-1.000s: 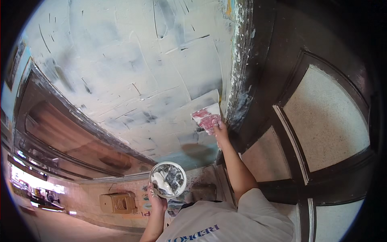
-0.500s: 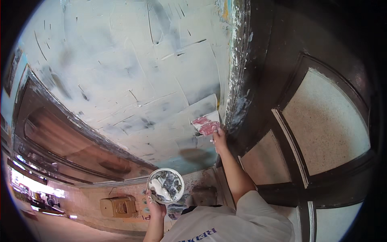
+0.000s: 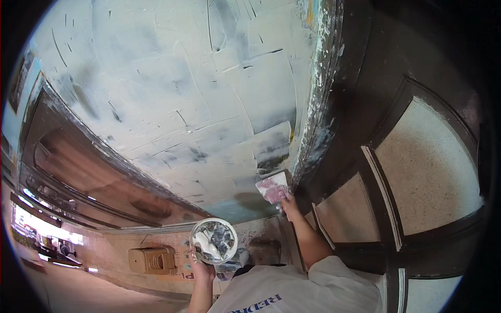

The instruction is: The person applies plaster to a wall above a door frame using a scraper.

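My right hand (image 3: 289,204) grips a flat pink spreader (image 3: 272,188) smeared with white paste, low at the right side of a pale, roughly coated wall (image 3: 172,88), beside its flaking trim (image 3: 319,83). A dark grey patch shows on the wall just above the blade. My left hand (image 3: 201,268) holds a round white tub (image 3: 214,240) near my body at lower centre, with white paste and grey smears inside.
A dark brown door with pale panels (image 3: 422,167) runs along the right. A glossy brown wooden surface (image 3: 88,167) curves along the left. Below are tan plastic stools (image 3: 151,260) and a stained floor (image 3: 104,287), with a bright opening at the far left.
My right hand and the spreader have moved down the wall, uncovering a dark patch above them. The tub in my left hand has shifted slightly leftward.
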Motion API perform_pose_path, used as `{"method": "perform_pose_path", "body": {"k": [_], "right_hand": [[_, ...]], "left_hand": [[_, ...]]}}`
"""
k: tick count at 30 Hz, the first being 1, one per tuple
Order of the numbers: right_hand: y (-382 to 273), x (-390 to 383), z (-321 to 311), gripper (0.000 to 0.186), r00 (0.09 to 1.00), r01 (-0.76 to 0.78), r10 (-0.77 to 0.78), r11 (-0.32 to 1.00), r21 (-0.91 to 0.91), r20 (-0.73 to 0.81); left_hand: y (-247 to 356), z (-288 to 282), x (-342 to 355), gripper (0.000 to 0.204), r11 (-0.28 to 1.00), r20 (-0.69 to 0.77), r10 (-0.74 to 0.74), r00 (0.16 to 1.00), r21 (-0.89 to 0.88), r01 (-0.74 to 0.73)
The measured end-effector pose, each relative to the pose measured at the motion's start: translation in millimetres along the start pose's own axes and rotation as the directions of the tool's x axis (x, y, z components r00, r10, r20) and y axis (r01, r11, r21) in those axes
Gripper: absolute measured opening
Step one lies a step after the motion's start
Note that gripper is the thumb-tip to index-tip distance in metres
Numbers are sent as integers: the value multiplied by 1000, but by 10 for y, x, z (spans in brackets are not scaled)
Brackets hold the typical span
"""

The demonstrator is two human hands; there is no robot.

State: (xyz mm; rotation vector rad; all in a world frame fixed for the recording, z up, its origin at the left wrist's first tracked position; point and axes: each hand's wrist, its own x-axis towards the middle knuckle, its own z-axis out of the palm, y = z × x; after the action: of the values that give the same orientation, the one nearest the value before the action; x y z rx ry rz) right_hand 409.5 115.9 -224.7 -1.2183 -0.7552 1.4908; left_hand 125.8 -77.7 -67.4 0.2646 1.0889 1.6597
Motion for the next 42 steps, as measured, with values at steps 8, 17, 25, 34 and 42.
{"method": "perform_pose_path", "body": {"k": [8,17,25,34,42], "right_hand": [[-626,-81,-143,28,695,536,-635,144,-832,338],[-1522,374,393,8,601,425,-362,-611,-668,713],[-2288,130,236,7,507,373,-478,-629,-683,717],[-2437,-798,238,19,582,642,-601,-75,-763,548],[-2024,-1195,581,13,782,609,-378,632,-480,495]], "left_hand": [[-137,193,132,45,998,45,-55,997,14,54],[-151,241,97,47,996,108,-81,991,-31,85],[-160,155,102,45,994,50,-83,995,-62,86],[-122,472,217,46,995,156,-68,985,-60,78],[-64,742,400,42,985,281,172,944,-65,-160]]}}
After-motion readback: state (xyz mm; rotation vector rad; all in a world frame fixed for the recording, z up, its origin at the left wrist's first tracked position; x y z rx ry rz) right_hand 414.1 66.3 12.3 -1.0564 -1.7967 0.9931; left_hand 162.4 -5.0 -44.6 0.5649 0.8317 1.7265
